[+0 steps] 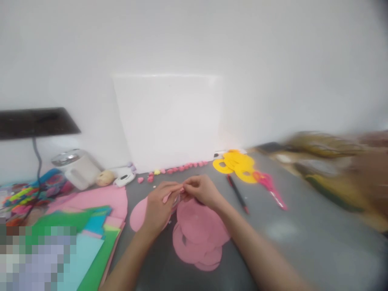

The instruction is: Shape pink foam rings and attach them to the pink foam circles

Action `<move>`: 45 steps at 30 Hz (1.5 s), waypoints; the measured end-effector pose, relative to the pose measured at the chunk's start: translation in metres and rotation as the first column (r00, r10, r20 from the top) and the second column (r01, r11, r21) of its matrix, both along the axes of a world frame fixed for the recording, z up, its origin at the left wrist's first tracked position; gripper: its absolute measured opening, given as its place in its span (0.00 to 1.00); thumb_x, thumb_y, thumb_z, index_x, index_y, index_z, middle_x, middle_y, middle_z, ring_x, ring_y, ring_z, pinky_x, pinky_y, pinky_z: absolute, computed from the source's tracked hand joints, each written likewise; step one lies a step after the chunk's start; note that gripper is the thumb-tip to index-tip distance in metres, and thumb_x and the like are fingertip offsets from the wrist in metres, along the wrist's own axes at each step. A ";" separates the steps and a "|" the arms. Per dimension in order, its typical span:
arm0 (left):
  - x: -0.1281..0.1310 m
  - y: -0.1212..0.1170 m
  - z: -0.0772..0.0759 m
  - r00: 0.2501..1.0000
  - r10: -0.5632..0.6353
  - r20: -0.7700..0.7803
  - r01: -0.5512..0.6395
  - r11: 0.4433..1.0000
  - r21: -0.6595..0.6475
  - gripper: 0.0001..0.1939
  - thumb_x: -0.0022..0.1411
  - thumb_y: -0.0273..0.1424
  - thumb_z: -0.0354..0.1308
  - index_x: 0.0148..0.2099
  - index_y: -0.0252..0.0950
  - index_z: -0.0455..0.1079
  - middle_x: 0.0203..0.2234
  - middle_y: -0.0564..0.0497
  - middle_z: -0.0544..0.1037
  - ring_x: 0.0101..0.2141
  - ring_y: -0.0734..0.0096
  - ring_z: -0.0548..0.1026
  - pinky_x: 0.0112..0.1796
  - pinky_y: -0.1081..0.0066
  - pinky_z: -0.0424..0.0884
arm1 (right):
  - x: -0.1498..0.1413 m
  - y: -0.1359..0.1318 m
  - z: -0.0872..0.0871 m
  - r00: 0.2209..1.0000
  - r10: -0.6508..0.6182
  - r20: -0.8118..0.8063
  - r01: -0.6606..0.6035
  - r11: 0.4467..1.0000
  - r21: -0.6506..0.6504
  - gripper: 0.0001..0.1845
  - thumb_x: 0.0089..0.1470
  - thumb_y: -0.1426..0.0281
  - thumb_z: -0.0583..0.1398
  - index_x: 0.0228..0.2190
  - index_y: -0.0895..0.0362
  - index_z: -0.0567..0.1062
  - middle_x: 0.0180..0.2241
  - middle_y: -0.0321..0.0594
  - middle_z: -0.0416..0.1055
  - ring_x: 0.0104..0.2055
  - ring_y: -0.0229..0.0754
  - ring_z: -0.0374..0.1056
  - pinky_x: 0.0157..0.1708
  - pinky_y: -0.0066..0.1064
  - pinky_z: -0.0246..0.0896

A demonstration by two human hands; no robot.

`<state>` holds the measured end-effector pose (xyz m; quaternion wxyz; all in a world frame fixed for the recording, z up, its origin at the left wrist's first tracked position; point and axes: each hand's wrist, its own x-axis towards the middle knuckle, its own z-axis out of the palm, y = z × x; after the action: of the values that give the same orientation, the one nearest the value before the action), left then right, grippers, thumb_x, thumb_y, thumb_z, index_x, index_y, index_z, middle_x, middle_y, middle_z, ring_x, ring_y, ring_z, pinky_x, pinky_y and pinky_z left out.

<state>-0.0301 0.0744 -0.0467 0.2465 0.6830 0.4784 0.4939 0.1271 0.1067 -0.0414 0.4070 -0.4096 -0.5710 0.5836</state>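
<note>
My left hand (159, 204) and my right hand (201, 190) meet fingertip to fingertip in the middle of the head view. Both are closed in a pinch, with a small pink piece (182, 190) showing between them; blur and fingers hide its shape. Beneath the right hand lies a loose pile of pink paper circles (197, 226), some overlapping. Another pink paper circle (138, 216) pokes out from under my left hand. Behind the hands, several small pink folded pieces (182, 167) stand in a row, with a yellow one (157, 172) among them.
Yellow paper rings (239, 163), a black-and-red pen (238, 194) and pink scissors (271, 190) lie right on the grey table (303, 242). Coloured paper sheets (91, 242), a white appliance (80, 167) and a cable (38, 157) are left. A white board (169, 121) leans on the wall.
</note>
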 end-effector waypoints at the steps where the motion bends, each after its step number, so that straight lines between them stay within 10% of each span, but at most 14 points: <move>1: -0.001 0.000 0.002 0.999 0.017 0.047 -0.014 0.999 -0.050 0.07 0.57 0.31 0.58 0.34 0.41 0.78 0.34 0.50 0.80 0.36 0.65 0.76 0.40 0.68 0.71 | 0.000 0.000 0.001 1.000 -0.002 -0.030 0.002 1.000 -0.004 0.10 0.43 0.65 0.62 0.22 0.61 0.75 0.19 0.38 0.73 0.22 0.37 0.72 0.27 0.29 0.69; 10: -0.006 0.006 0.002 0.925 0.089 0.369 0.020 0.960 -0.280 0.08 0.50 0.33 0.65 0.34 0.39 0.78 0.33 0.49 0.81 0.37 0.64 0.77 0.40 0.69 0.72 | 0.000 -0.001 0.001 0.965 -0.026 -0.259 0.038 0.998 0.041 0.16 0.37 0.66 0.68 0.30 0.59 0.74 0.23 0.35 0.74 0.24 0.38 0.72 0.28 0.31 0.70; 26: -0.006 0.006 0.005 0.839 0.145 0.524 0.093 0.911 -0.401 0.11 0.45 0.33 0.68 0.34 0.35 0.78 0.30 0.47 0.81 0.35 0.65 0.76 0.41 0.67 0.71 | 0.001 0.002 -0.005 0.994 0.017 -0.109 0.003 0.983 0.184 0.08 0.43 0.68 0.65 0.26 0.59 0.75 0.23 0.36 0.72 0.24 0.35 0.68 0.27 0.28 0.66; 33: -0.007 0.003 0.014 0.758 0.118 0.642 0.281 0.828 -0.484 0.15 0.39 0.34 0.71 0.32 0.33 0.79 0.28 0.47 0.80 0.33 0.69 0.74 0.39 0.70 0.70 | 0.000 -0.001 -0.002 0.998 -0.055 -0.022 0.059 0.885 0.462 0.05 0.44 0.68 0.65 0.25 0.56 0.74 0.30 0.38 0.72 0.34 0.39 0.69 0.31 0.29 0.66; 45: -0.010 0.002 0.015 0.797 0.090 0.597 0.279 0.821 -0.497 0.13 0.42 0.33 0.69 0.33 0.34 0.79 0.29 0.45 0.80 0.33 0.68 0.74 0.38 0.69 0.69 | -0.001 -0.004 -0.001 0.997 -0.070 0.039 0.035 0.822 0.569 0.06 0.48 0.66 0.63 0.24 0.55 0.74 0.27 0.38 0.71 0.30 0.38 0.68 0.30 0.30 0.67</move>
<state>-0.0402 0.0768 -0.0316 0.5992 0.4128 0.4631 0.5060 0.1263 0.1030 -0.0427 0.5094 -0.3024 -0.7188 0.3639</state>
